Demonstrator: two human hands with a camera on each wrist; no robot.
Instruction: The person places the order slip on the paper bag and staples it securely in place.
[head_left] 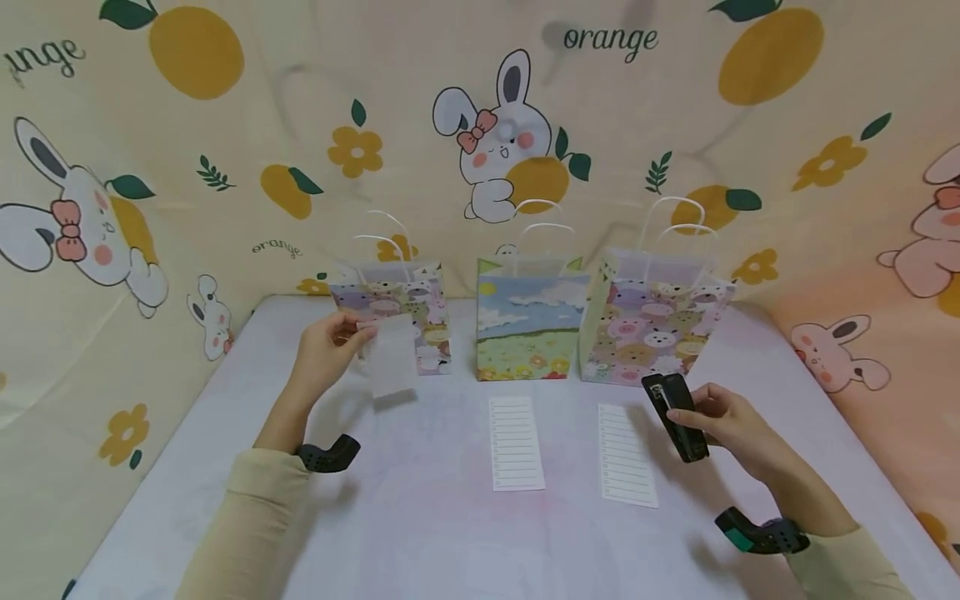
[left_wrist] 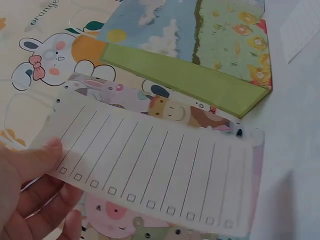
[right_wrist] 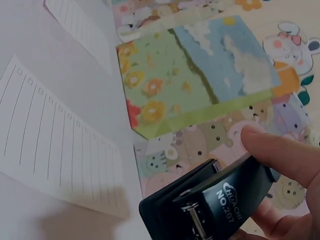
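My left hand [head_left: 330,350] pinches a white checklist slip [head_left: 393,357] by its upper edge, in front of the left animal-print gift bag [head_left: 432,312]. In the left wrist view the slip [left_wrist: 150,170] shows ruled lines with small checkboxes and overlaps the bag behind it. My right hand [head_left: 731,421] grips a black stapler [head_left: 677,417] between thumb and fingers, above the table before the right animal-print gift bag [head_left: 652,325]. White lettering marks the stapler [right_wrist: 215,205] in the right wrist view. Between these bags stands a gift bag with a meadow picture [head_left: 532,325].
Two more checklist slips lie flat on the white table [head_left: 442,533], one in front of the middle bag [head_left: 516,443] and another slip [head_left: 627,455] near the stapler. White handles [head_left: 545,227] rise from the bags. A cloth printed with rabbits and oranges [head_left: 637,108] hangs behind.
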